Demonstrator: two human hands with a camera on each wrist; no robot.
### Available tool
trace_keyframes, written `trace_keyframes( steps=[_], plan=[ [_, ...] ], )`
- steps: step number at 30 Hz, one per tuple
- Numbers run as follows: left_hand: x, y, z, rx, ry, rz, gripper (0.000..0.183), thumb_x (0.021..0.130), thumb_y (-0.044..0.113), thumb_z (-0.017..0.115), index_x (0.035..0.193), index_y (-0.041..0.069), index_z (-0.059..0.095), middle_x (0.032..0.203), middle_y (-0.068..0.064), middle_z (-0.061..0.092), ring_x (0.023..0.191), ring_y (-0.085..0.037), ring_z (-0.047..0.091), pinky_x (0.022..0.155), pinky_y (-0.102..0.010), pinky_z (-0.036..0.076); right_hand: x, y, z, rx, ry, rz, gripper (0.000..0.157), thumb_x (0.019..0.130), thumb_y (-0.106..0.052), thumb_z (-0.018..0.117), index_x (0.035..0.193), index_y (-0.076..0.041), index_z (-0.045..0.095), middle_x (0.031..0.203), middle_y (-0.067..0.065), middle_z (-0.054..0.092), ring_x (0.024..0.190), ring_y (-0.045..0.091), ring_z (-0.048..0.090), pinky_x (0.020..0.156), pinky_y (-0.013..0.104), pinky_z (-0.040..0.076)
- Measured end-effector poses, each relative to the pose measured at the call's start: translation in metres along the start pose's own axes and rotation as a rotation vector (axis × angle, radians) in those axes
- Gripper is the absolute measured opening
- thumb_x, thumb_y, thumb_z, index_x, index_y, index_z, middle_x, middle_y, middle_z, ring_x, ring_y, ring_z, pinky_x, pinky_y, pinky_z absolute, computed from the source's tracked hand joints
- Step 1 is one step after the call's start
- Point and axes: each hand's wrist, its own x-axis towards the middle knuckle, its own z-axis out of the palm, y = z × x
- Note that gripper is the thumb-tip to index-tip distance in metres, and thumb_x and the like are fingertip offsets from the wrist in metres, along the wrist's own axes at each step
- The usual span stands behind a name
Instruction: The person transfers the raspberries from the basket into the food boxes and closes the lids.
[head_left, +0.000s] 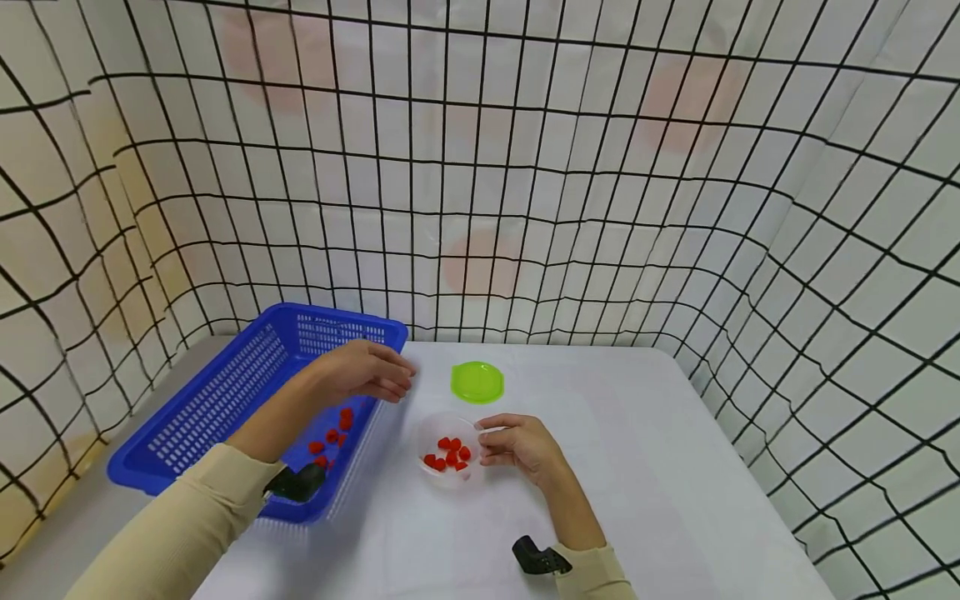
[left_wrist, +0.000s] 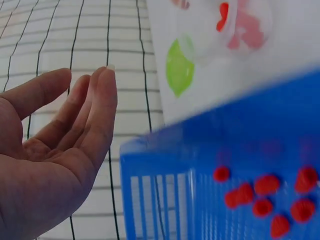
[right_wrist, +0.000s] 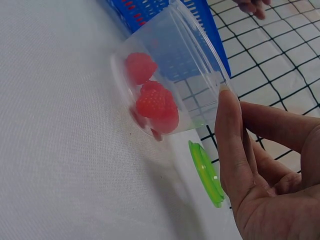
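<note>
My right hand (head_left: 521, 446) pinches the rim of a clear round plastic tub (right_wrist: 180, 60) on the table. Inside the tub lie several red raspberries (right_wrist: 150, 102). My left hand (head_left: 367, 372) hovers over the right rim of a blue plastic basket (head_left: 217, 400), holding nothing; its fingers are relaxed and slightly bent in the left wrist view. More raspberries (left_wrist: 267, 185) lie in the basket, partly hidden by my left forearm in the head view. Just behind the tub, a bright green lid (head_left: 477, 382) lies flat on the table.
The white-covered table (head_left: 637, 467) extends to the right of the tub. A black wire grid (head_left: 555, 200) stands along the back and both sides, with white sheeting behind it. Each sleeve cuff carries a small black device (head_left: 538, 557).
</note>
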Motion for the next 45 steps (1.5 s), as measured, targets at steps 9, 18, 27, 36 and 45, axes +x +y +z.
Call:
trace_keyframes(
  steps=[9, 18, 27, 36, 45],
  plan=[
    [-0.019, -0.021, -0.039, 0.009, -0.003, 0.035, 0.036, 0.102, 0.007, 0.056, 0.131, -0.014, 0.058, 0.116, -0.023, 0.072, 0.097, -0.026, 0.073, 0.093, -0.041, 0.060, 0.000, 0.002, -0.003, 0.003, 0.014, 0.005, 0.030, 0.092, -0.005, 0.069, 0.120, 0.008, 0.068, 0.090, 0.015, 0.072, 0.066, 0.018, 0.070, 0.073, 0.035, 0.064],
    [-0.028, -0.050, -0.069, 0.074, 0.028, -0.014, 0.034, 0.103, 0.011, 0.057, 0.125, -0.015, 0.060, 0.100, -0.011, 0.074, 0.089, -0.018, 0.072, 0.090, -0.039, 0.061, -0.003, 0.001, -0.002, 0.004, 0.020, 0.015, 0.030, 0.093, -0.005, 0.069, 0.121, 0.007, 0.068, 0.092, 0.016, 0.072, 0.066, 0.018, 0.070, 0.073, 0.035, 0.064],
    [-0.030, -0.067, -0.083, 0.079, 0.073, -0.060, 0.033, 0.101, 0.014, 0.061, 0.120, -0.013, 0.062, 0.095, -0.010, 0.073, 0.086, -0.019, 0.072, 0.084, -0.037, 0.063, -0.002, 0.001, 0.000, 0.002, 0.016, 0.012, 0.031, 0.093, -0.006, 0.069, 0.121, 0.007, 0.068, 0.096, 0.017, 0.072, 0.067, 0.018, 0.071, 0.074, 0.035, 0.064],
    [-0.037, -0.070, -0.083, 0.146, 0.064, -0.107, 0.030, 0.101, 0.015, 0.062, 0.118, -0.009, 0.064, 0.100, -0.015, 0.071, 0.090, -0.024, 0.072, 0.093, -0.045, 0.060, -0.001, -0.001, 0.001, -0.013, 0.021, 0.015, 0.031, 0.093, -0.007, 0.070, 0.121, 0.006, 0.068, 0.096, 0.017, 0.072, 0.068, 0.018, 0.070, 0.075, 0.035, 0.064],
    [-0.040, -0.074, -0.081, 0.181, 0.030, -0.137, 0.037, 0.100, 0.015, 0.062, 0.125, -0.012, 0.060, 0.109, -0.021, 0.069, 0.093, -0.026, 0.070, 0.092, -0.045, 0.060, 0.000, -0.001, 0.001, -0.011, 0.025, 0.018, 0.029, 0.093, -0.006, 0.070, 0.120, 0.006, 0.069, 0.095, 0.017, 0.072, 0.067, 0.018, 0.070, 0.074, 0.035, 0.064]
  ],
)
